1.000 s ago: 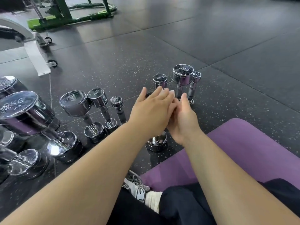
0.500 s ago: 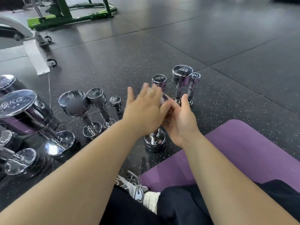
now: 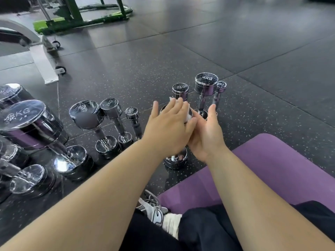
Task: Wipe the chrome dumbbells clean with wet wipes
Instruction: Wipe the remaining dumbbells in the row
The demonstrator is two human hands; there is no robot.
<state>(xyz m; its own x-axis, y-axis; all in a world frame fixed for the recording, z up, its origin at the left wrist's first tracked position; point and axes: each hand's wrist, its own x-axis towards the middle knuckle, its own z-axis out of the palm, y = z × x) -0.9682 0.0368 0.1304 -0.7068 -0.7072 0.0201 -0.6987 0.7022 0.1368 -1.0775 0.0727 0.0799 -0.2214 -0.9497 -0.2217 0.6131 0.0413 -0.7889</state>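
Centre frame: left hand (image 3: 168, 127), grip released, presses the wet wipe (image 3: 187, 115) flat onto the upright dumbbell (image 3: 175, 160); right hand (image 3: 206, 132) braces it, though I cannot tell its grip

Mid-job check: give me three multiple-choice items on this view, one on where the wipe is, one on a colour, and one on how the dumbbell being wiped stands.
1. Where is the white wipe?
A. draped over the 4KG dumbbell
B. under the left hand, on the centre dumbbell
C. tucked in the shoe

2. What colour is the mat?
A. green
B. blue
C. purple

3. How does the centre dumbbell stand?
A. upright on the floor
B. lying on its side
C. lifted in the air

Answers:
1 B: white edges peek out beneath the flat fingers on the top head.
2 C: the mat beside the legs is plainly purple.
3 A: its lower head rests on the floor, with the top head under the hand.
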